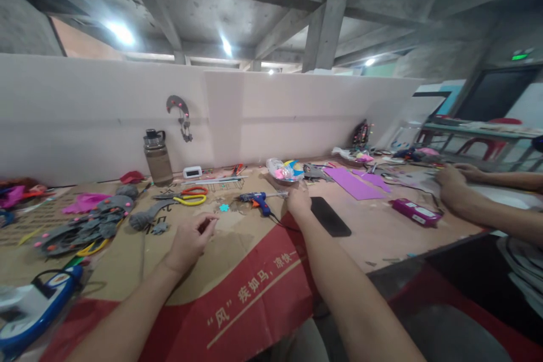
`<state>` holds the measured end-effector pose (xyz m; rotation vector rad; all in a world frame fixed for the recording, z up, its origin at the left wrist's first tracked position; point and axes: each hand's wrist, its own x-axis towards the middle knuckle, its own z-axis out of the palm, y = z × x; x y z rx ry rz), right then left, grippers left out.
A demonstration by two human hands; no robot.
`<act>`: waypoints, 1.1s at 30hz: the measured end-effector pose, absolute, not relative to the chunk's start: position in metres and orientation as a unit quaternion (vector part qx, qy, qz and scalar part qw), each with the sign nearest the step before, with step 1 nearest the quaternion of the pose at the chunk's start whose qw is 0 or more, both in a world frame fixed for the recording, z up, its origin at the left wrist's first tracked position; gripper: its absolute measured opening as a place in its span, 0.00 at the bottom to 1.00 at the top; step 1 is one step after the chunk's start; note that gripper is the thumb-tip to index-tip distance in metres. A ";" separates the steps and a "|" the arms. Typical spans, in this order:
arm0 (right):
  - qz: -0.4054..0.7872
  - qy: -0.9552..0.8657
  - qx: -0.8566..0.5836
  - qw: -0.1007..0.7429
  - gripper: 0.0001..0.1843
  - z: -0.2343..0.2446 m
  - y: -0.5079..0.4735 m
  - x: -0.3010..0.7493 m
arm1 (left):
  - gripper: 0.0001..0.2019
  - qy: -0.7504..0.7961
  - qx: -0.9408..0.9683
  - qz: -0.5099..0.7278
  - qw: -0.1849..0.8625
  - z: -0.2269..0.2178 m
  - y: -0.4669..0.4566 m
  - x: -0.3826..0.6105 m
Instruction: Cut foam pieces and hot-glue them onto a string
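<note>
My left hand [190, 239] rests on the cardboard sheet [237, 271] with its fingers curled into a pinch; something small and dark seems to sit between the fingertips, too small to name. A teal foam star [224, 207] lies just beyond it. My right hand [299, 201] reaches further out, knuckles up, with its fingers hidden behind the hand. It sits between a blue glue gun [258, 199] on its left and a black phone [330, 216] on its right. A bowl of colourful bits [285, 171] stands just past it.
Yellow scissors [189, 199], orange scissors [195, 190] and a water bottle [158, 157] stand near the white partition. Grey felt pieces [85, 223] and another glue gun [38, 300] lie at left. Purple foam sheets [352, 182], a pink box [416, 212] and another person's arms [470, 201] are at right.
</note>
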<state>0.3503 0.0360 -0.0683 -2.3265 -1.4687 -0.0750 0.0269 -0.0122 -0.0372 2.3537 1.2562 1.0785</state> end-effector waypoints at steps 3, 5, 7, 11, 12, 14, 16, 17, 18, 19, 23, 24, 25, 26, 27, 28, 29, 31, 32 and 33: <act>-0.008 -0.490 -0.834 0.253 0.14 -0.068 0.034 0.348 | 0.13 0.422 0.818 0.369 0.130 -0.035 -0.014 0.028; -0.001 -0.476 -0.825 0.306 0.14 -0.061 0.031 0.348 | 0.12 0.417 0.819 0.371 0.134 -0.034 -0.017 0.028; 0.007 -0.462 -0.807 0.368 0.13 -0.048 0.027 0.349 | 0.12 0.417 0.812 0.378 0.154 -0.033 -0.018 0.028; 0.072 -0.472 -0.732 0.487 0.15 -0.013 0.014 0.344 | 0.13 0.424 0.760 0.429 0.242 -0.033 -0.016 0.028; 0.105 -0.486 -0.703 0.509 0.17 -0.005 0.010 0.337 | 0.13 0.426 0.736 0.447 0.278 -0.033 -0.014 0.028; 0.184 -0.522 -0.631 0.545 0.17 0.008 0.001 0.314 | 0.16 0.418 0.682 0.473 0.369 -0.031 -0.012 0.029; 0.388 -0.544 -0.455 0.589 0.16 0.016 -0.009 0.283 | 0.21 0.377 0.632 0.501 0.455 -0.028 -0.011 0.030; 0.445 -0.553 -0.411 0.573 0.16 0.018 -0.014 0.266 | 0.25 0.354 0.614 0.498 0.499 -0.026 -0.011 0.030; 0.483 -0.563 -0.385 0.550 0.15 0.018 -0.017 0.249 | 0.28 0.324 0.596 0.493 0.544 -0.024 -0.012 0.030; 0.506 -0.570 -0.377 0.526 0.14 0.016 -0.020 0.234 | 0.29 0.297 0.583 0.477 0.587 -0.022 -0.013 0.030; 0.531 -0.600 -0.384 0.458 0.12 0.001 -0.019 0.190 | 0.22 0.276 0.572 0.436 0.637 -0.023 -0.012 0.028; 0.537 -0.592 -0.385 0.461 0.12 -0.003 -0.017 0.186 | 0.18 0.302 0.563 0.455 0.620 -0.024 -0.010 0.026; 0.546 -0.577 -0.386 0.469 0.12 -0.008 -0.015 0.183 | 0.15 0.332 0.544 0.479 0.604 -0.024 -0.007 0.024; 0.557 -0.558 -0.387 0.479 0.12 -0.011 -0.014 0.183 | 0.13 0.358 0.521 0.495 0.596 -0.024 -0.004 0.021; 0.570 -0.540 -0.386 0.484 0.13 -0.014 -0.012 0.185 | 0.12 0.369 0.498 0.518 0.589 -0.024 0.000 0.017; 0.582 -0.528 -0.385 0.485 0.14 -0.017 -0.012 0.188 | 0.11 0.371 0.484 0.528 0.590 -0.023 0.003 0.014; 0.594 -0.522 -0.382 0.478 0.15 -0.018 -0.012 0.192 | 0.11 0.369 0.471 0.537 0.595 -0.022 0.006 0.010; 0.614 -0.524 -0.371 0.460 0.17 -0.019 -0.012 0.202 | 0.11 0.368 0.440 0.559 0.599 -0.018 0.010 0.002; 0.623 -0.526 -0.360 0.454 0.17 -0.018 -0.013 0.207 | 0.12 0.364 0.423 0.575 0.598 -0.016 0.012 -0.002; 0.631 -0.527 -0.343 0.454 0.17 -0.017 -0.013 0.212 | 0.12 0.355 0.410 0.590 0.598 -0.014 0.013 -0.005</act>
